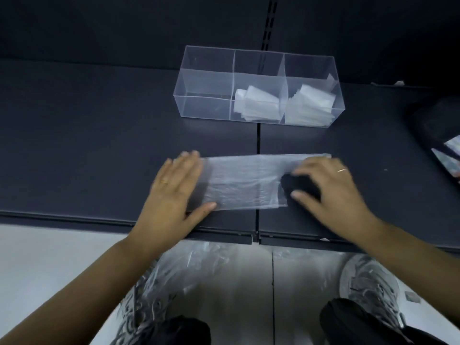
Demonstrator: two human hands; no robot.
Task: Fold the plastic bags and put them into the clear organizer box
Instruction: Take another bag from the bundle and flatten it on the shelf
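On the near shelf (87,145), left hand (174,188) and right hand (331,185), fingers straight, flatten one plastic bag (244,180), while folded bags (258,105) lie in the organizer box (206,83)'s middle and right compartments.

The shelf (99,145) is dark slate-blue. The organizer box (206,70) near its far edge is clear, and its folded bags (258,105) are milky white. The plastic bag (244,183) by the near edge is translucent, faintly frosted. The trousers (368,280) show grey-white swirls.

A dark shelf (99,145) ran across the view, with a slotted upright rail (270,21) in the back panel behind it. A black pouch (433,125) lay at its right edge. A pale floor (49,257) showed below.
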